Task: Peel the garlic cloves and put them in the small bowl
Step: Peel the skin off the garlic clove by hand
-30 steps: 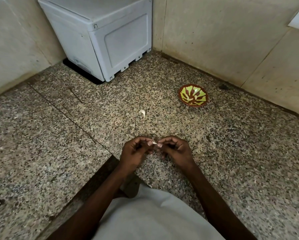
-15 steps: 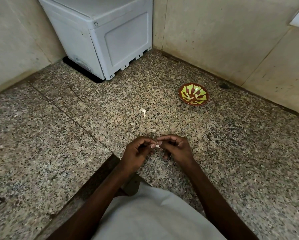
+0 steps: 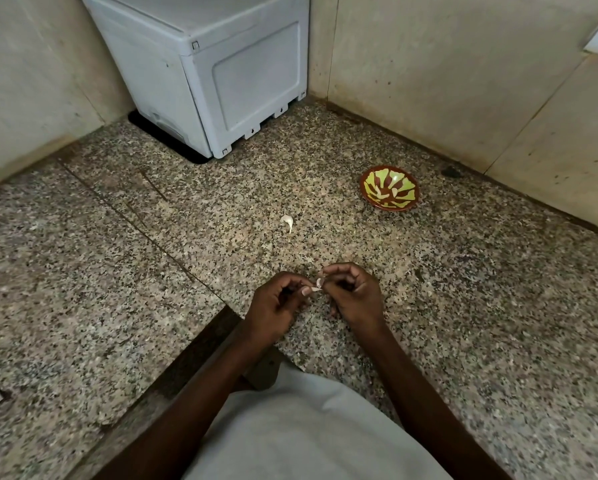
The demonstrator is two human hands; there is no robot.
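Both our hands meet low over the speckled stone counter (image 3: 463,306), fingers curled inward and tips almost touching. Our left hand (image 3: 276,306) and our right hand (image 3: 354,296) pinch between them a small pale garlic clove (image 3: 317,285), the left from its lower left end and the right from its upper right end. Most of the clove is hidden by our fingertips, so we see only a sliver of it; its long axis seems to run slantwise from lower left to upper right, though we cannot tell which end is the tip. Farther from us on the counter lies a second garlic clove (image 3: 287,221), alone, its thin tail pointing toward us. Off to the right of it, near the wall, sits the small bowl (image 3: 368,195), brown with green markings, with a few pale pieces inside. A white plastic appliance (image 3: 221,81) stands in the far corner, well apart from all of this. Our light garment (image 3: 308,438) fills the bottom of the view.
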